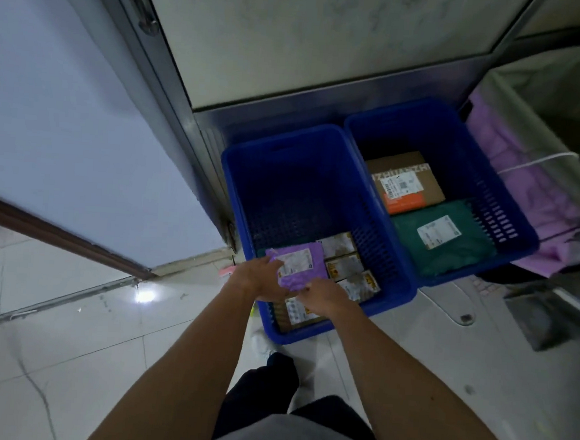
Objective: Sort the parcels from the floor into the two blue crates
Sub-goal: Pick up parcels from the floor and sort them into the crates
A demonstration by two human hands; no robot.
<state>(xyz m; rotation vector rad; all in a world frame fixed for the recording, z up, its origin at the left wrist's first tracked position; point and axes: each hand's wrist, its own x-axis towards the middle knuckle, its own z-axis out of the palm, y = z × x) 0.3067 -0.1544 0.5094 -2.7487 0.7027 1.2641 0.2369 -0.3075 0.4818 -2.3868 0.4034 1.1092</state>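
Two hands hold one purple mailer [299,266] over the near end of the left blue crate [245,196]: the left hand [255,279] pinches its left edge, the right hand [324,296] grips its lower right corner. Beneath it lie several small boxes [344,263] with labels. To finish well, lower the mailer flat onto those boxes, label up (it looks soft and may fold), and let go with both hands together. The right blue crate [508,214] already holds a cardboard box [404,186] and a green mailer [442,237].
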